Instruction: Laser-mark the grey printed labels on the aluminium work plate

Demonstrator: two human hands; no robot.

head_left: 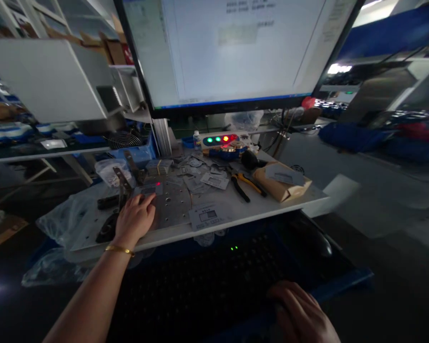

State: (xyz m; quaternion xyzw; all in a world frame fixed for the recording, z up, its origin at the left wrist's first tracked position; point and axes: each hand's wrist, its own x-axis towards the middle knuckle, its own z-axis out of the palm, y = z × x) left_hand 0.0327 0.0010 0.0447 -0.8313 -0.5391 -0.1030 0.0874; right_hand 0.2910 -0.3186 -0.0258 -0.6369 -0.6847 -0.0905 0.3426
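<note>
My left hand (135, 216), with a gold bracelet on the wrist, rests on the perforated metal plate (171, 207). Its fingers are curled and its fingertips touch a small flat metal piece (148, 189) lit by a red laser dot. My right hand (300, 312) lies low at the bottom right on the dark keyboard (207, 286), fingers bent over the keys. It holds nothing that I can see.
A large monitor (236, 47) hangs above the bench. Loose metal nameplates (207, 180), yellow-handled pliers (246, 183), a brown envelope (282, 183), a box with green and red lights (219, 139) and plastic bags (62, 216) lie around. A white machine housing (50, 78) stands at left.
</note>
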